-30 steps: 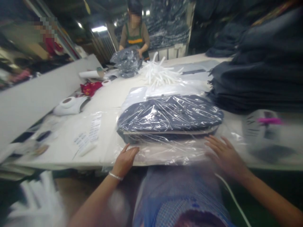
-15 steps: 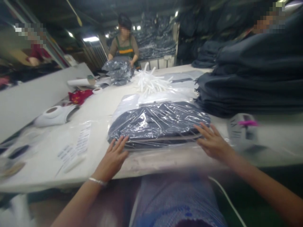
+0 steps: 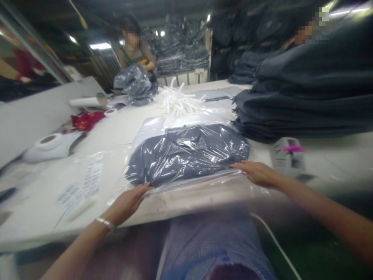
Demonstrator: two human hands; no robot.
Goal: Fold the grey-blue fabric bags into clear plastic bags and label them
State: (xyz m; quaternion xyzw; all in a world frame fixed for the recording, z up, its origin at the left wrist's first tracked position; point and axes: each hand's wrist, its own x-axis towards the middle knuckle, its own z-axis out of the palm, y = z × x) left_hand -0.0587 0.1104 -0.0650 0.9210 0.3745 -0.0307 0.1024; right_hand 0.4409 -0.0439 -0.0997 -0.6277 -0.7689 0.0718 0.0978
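Plastic-wrapped dark bundle [image 3: 189,157] lies near the front edge of the bench [image 3: 118,130].
Left hand [image 3: 126,204] touches the bundle's near-left edge, right hand [image 3: 258,173] its near-right edge; whether either grip is clamped on it cannot be told. White strips [image 3: 179,99] lie beyond; stacked dark cloth [image 3: 300,112] stands at right.

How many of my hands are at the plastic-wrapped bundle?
2: your left hand at the near left edge of the bundle, your right hand at its near right edge.
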